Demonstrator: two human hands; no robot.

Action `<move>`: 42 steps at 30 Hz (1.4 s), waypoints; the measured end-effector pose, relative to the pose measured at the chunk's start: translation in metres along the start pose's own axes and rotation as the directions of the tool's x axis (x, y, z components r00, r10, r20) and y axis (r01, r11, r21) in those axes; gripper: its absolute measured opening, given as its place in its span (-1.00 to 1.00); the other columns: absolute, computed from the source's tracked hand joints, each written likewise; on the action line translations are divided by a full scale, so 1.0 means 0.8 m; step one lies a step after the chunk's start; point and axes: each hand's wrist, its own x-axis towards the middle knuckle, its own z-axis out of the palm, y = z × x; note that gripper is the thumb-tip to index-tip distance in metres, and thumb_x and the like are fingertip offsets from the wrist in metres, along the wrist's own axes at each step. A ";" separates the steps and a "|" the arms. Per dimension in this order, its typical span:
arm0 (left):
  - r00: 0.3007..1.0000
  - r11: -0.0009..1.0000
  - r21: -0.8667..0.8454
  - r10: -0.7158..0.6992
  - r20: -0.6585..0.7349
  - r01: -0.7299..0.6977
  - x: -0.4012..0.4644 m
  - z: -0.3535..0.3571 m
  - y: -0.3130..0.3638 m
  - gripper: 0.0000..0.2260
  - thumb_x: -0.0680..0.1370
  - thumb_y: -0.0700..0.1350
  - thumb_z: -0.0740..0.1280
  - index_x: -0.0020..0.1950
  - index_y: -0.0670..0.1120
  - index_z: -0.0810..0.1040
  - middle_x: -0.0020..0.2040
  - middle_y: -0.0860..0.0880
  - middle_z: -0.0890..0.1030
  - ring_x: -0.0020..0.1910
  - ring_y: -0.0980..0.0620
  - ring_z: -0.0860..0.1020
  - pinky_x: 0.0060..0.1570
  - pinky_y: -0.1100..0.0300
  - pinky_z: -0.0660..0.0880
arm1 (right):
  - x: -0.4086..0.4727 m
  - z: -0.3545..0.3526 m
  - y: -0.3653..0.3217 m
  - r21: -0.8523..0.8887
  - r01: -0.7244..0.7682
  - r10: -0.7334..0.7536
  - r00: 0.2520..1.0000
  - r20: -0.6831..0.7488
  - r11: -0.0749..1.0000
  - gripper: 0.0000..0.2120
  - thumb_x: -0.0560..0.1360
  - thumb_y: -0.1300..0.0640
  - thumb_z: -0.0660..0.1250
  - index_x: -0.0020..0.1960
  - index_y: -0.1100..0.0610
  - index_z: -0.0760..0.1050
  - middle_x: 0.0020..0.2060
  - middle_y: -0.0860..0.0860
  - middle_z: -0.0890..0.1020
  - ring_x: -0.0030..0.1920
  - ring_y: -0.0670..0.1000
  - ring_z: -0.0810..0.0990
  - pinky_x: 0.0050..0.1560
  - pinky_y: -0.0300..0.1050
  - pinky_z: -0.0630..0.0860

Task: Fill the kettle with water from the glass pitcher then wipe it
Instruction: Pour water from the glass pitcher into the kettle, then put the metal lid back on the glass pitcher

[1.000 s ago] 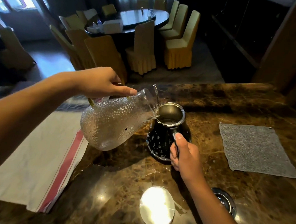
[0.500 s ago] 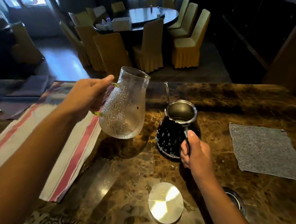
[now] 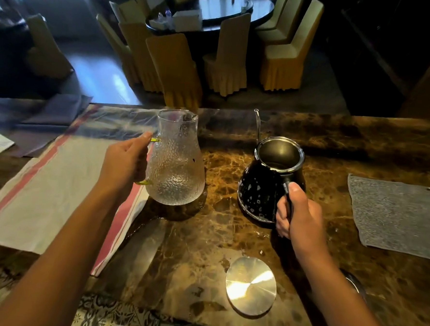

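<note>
The textured glass pitcher (image 3: 176, 168) stands upright on the brown marble counter (image 3: 204, 237), at the edge of a striped cloth. My left hand (image 3: 124, 165) is closed around its yellow-green handle. To its right sits the black kettle (image 3: 265, 191) with white speckles, its lid off and its thin spout rising behind. My right hand (image 3: 298, 218) grips the kettle's black handle. A grey wiping cloth (image 3: 394, 214) lies flat at the right of the counter.
A round silver lid (image 3: 251, 286) lies near the counter's front edge. A white cloth with red stripes (image 3: 56, 186) covers the left side. A dark round base (image 3: 355, 284) shows behind my right forearm. Yellow-covered chairs and a round table stand beyond the counter.
The pitcher went from tilted over the kettle's mouth to upright, and my left hand brought it down to the left onto the counter. My right hand stayed on the kettle's handle.
</note>
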 end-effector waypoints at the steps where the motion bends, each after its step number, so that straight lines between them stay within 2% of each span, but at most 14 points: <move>1: 1.000 1.000 0.013 -0.007 -0.011 0.007 -0.002 0.001 -0.002 -0.42 0.68 0.04 0.27 -0.57 0.06 0.36 -0.54 0.13 0.23 -0.55 0.15 0.18 -0.46 0.27 0.12 | 0.000 0.000 0.000 0.000 0.001 -0.001 1.000 0.001 1.000 -0.37 0.51 -0.35 0.16 -0.41 0.18 0.36 -0.57 0.09 0.31 -0.53 0.04 0.27 -0.42 -0.07 0.19; 3: 0.999 0.999 0.048 -0.004 -0.035 0.006 -0.005 0.006 -0.008 -0.41 0.69 0.02 0.26 -0.57 -0.05 0.41 -0.57 0.16 0.28 -0.58 0.18 0.22 -0.49 0.29 0.17 | 0.000 0.000 0.000 0.000 0.004 -0.004 1.000 -0.002 1.000 -0.37 0.51 -0.35 0.16 -0.41 0.19 0.36 -0.56 0.10 0.31 -0.53 0.05 0.27 -0.42 -0.07 0.19; 6: 0.997 0.996 0.085 0.014 -0.069 -0.008 -0.012 0.013 -0.016 -0.55 0.70 -0.01 0.23 -0.27 -0.30 0.35 -0.60 0.21 0.36 -0.63 0.22 0.34 -0.55 0.37 0.26 | 0.000 0.001 0.000 -0.003 0.007 -0.007 1.000 -0.002 1.000 -0.37 0.51 -0.35 0.16 -0.41 0.18 0.36 -0.57 0.09 0.32 -0.54 0.04 0.28 -0.42 -0.08 0.20; 10: 0.993 0.998 0.064 0.005 -0.116 0.002 -0.016 0.013 -0.026 -0.50 0.71 -0.01 0.23 -0.42 -0.09 0.60 -0.59 0.15 0.37 -0.60 0.20 0.34 -0.51 0.32 0.28 | 0.000 0.000 -0.001 -0.009 0.006 -0.006 1.000 -0.002 1.000 -0.38 0.50 -0.36 0.16 -0.41 0.17 0.36 -0.58 0.07 0.33 -0.54 0.04 0.28 -0.43 -0.09 0.21; 11: 0.991 0.998 0.058 0.014 -0.134 -0.006 -0.016 0.013 -0.028 -0.55 0.71 -0.01 0.23 -0.31 -0.14 0.66 -0.59 0.08 0.35 -0.61 0.20 0.36 -0.52 0.33 0.29 | 0.000 0.000 -0.001 -0.013 0.005 -0.005 1.000 -0.002 1.000 -0.38 0.49 -0.36 0.16 -0.41 0.17 0.37 -0.57 0.07 0.33 -0.54 0.04 0.28 -0.43 -0.09 0.22; 12: 0.987 0.998 0.060 0.025 -0.156 -0.016 -0.016 0.014 -0.028 -0.58 0.70 -0.01 0.24 -0.12 -0.33 0.62 -0.56 -0.05 0.33 -0.61 0.20 0.38 -0.54 0.34 0.31 | 0.000 0.000 -0.001 -0.015 0.003 -0.003 1.000 -0.003 1.000 -0.37 0.49 -0.37 0.16 -0.41 0.17 0.37 -0.57 0.07 0.33 -0.54 0.04 0.29 -0.43 -0.10 0.22; 14: 0.980 0.997 0.069 0.032 -0.195 -0.019 -0.019 0.018 -0.030 -0.52 0.70 -0.01 0.25 0.04 -0.49 0.45 -0.44 -0.18 0.32 -0.61 0.20 0.41 -0.58 0.37 0.32 | 0.000 0.000 -0.001 -0.012 0.003 -0.003 1.000 -0.003 1.000 -0.36 0.48 -0.37 0.16 -0.41 0.20 0.37 -0.57 0.07 0.33 -0.54 0.03 0.29 -0.43 -0.10 0.22; 17: 0.974 0.998 0.067 0.027 -0.224 -0.012 -0.017 0.017 -0.039 -0.52 0.68 0.01 0.28 -0.37 -0.20 0.58 -0.59 0.11 0.37 -0.61 0.18 0.38 -0.56 0.34 0.30 | 0.001 0.001 -0.001 -0.005 0.009 -0.009 1.000 0.003 1.000 -0.32 0.48 -0.36 0.17 -0.41 0.26 0.33 -0.57 0.08 0.32 -0.54 0.03 0.29 -0.44 -0.11 0.23; 19: 0.972 0.998 0.068 0.033 -0.231 -0.017 -0.018 0.017 -0.042 -0.50 0.68 0.02 0.28 -0.47 0.01 0.59 -0.58 0.16 0.42 -0.58 0.16 0.37 -0.53 0.31 0.30 | 0.001 0.001 -0.001 0.003 0.012 -0.012 1.000 0.005 1.000 -0.30 0.48 -0.36 0.18 -0.39 0.29 0.30 -0.57 0.09 0.32 -0.54 0.03 0.28 -0.44 -0.11 0.22; 21: 0.968 0.996 0.082 0.048 -0.245 -0.028 -0.020 0.018 -0.044 -0.49 0.68 0.04 0.27 -0.49 0.08 0.60 -0.57 0.16 0.42 -0.53 0.10 0.36 -0.49 0.27 0.29 | 0.002 0.000 0.000 0.008 0.012 -0.012 1.000 0.006 1.000 -0.29 0.49 -0.35 0.18 -0.38 0.32 0.29 -0.57 0.10 0.31 -0.55 0.04 0.28 -0.44 -0.10 0.21; 29: 0.952 0.996 0.091 0.039 -0.302 -0.012 -0.036 0.014 -0.061 -0.48 0.67 0.10 0.27 -0.50 0.03 0.52 -0.56 0.08 0.40 -0.48 -0.05 0.34 -0.44 0.18 0.34 | 0.000 -0.001 0.001 0.024 -0.007 0.007 1.000 0.009 1.000 -0.40 0.51 -0.33 0.18 -0.39 0.17 0.38 -0.55 0.11 0.32 -0.53 0.05 0.26 -0.44 -0.10 0.18; 33: 0.933 0.996 0.085 0.038 -0.358 -0.008 -0.047 0.015 -0.075 -0.53 0.58 0.22 0.28 -0.47 0.02 0.54 -0.48 -0.05 0.46 -0.38 -0.11 0.39 -0.31 0.00 0.39 | 0.000 -0.001 0.001 0.024 -0.004 0.004 1.000 0.005 1.000 -0.39 0.52 -0.34 0.18 -0.40 0.17 0.38 -0.56 0.08 0.33 -0.53 0.04 0.27 -0.44 -0.10 0.19; 39: 0.899 0.989 0.143 0.088 -0.428 -0.029 -0.064 0.025 -0.092 -0.37 0.54 0.29 0.23 -0.33 -0.30 0.47 -0.37 -0.37 0.47 -0.38 -0.12 0.40 -0.30 0.01 0.38 | 0.000 0.000 0.000 0.027 -0.007 0.007 1.000 -0.005 1.000 -0.40 0.52 -0.34 0.18 -0.42 0.14 0.38 -0.57 0.08 0.34 -0.54 0.05 0.28 -0.43 -0.09 0.22; 42: 0.892 0.993 0.120 0.060 -0.447 -0.007 -0.069 0.031 -0.096 -0.45 0.55 0.29 0.22 -0.37 -0.16 0.47 -0.40 -0.29 0.43 -0.37 -0.11 0.37 -0.31 0.01 0.32 | -0.002 0.000 0.000 0.034 -0.008 0.008 1.000 -0.006 0.999 -0.41 0.52 -0.34 0.18 -0.41 0.12 0.38 -0.56 0.07 0.34 -0.53 0.05 0.28 -0.42 -0.06 0.22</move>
